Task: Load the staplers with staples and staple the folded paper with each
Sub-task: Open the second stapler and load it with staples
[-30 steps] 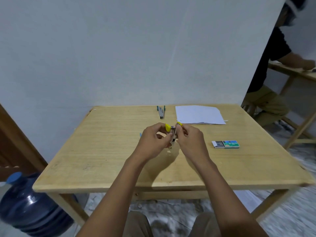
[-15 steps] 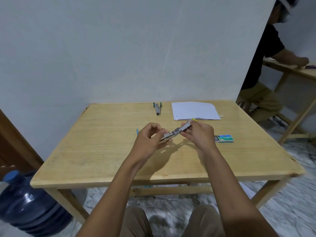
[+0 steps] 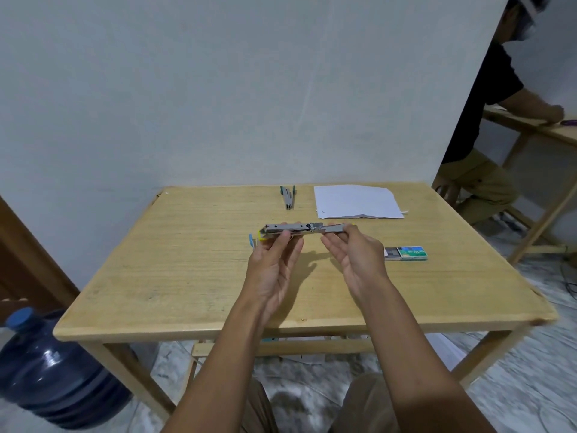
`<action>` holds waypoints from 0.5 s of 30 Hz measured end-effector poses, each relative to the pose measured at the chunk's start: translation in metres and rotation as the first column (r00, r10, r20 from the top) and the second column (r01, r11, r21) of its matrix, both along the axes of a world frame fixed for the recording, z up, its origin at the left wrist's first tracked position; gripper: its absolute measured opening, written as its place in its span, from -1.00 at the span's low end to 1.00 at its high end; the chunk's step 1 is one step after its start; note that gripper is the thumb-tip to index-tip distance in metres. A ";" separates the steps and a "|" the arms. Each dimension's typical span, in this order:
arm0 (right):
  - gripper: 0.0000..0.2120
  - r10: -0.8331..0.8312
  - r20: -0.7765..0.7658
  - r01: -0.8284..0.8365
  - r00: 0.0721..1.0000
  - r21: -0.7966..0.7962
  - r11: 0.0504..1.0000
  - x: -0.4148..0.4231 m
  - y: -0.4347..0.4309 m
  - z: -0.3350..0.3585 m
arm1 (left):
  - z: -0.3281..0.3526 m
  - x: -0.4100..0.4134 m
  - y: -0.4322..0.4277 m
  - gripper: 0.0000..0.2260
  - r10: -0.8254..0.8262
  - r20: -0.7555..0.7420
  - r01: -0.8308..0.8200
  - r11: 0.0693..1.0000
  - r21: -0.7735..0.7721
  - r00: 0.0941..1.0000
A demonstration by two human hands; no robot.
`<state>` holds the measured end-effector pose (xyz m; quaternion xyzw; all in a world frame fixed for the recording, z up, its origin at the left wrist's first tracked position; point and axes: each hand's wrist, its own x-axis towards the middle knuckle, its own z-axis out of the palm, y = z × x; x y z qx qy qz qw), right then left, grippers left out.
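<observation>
A yellow stapler (image 3: pixel 304 229) is swung fully open into one long metal bar, held level above the table's middle. My left hand (image 3: pixel 274 260) pinches its left, yellow-tipped end between thumb and fingertips. My right hand (image 3: pixel 354 257) pinches its right end. A green stapler (image 3: pixel 288 197) lies at the table's back, to the left of the folded white paper (image 3: pixel 356 202). A green box of staples (image 3: pixel 406 254), slid partly open, lies just right of my right hand. A small blue stapler (image 3: pixel 251 239) peeks out behind my left hand.
The wooden table (image 3: pixel 187 276) stands against a white wall. A blue water jug (image 3: pixel 53 370) sits on the floor at the left. At the right a person sits at another wooden table (image 3: pixel 530 126).
The stapler has gone from folded between my hands to swung flat open. My hands have moved apart and turned palms up, each at one end.
</observation>
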<state>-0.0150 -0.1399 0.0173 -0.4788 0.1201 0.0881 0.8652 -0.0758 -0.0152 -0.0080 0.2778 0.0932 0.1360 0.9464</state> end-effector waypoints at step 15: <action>-0.89 0.580 0.241 -0.305 0.778 -0.662 0.684 0.013 -0.016 0.010 | 0.002 0.010 0.004 -0.87 -0.061 -0.070 0.077 0.964 0.254 0.996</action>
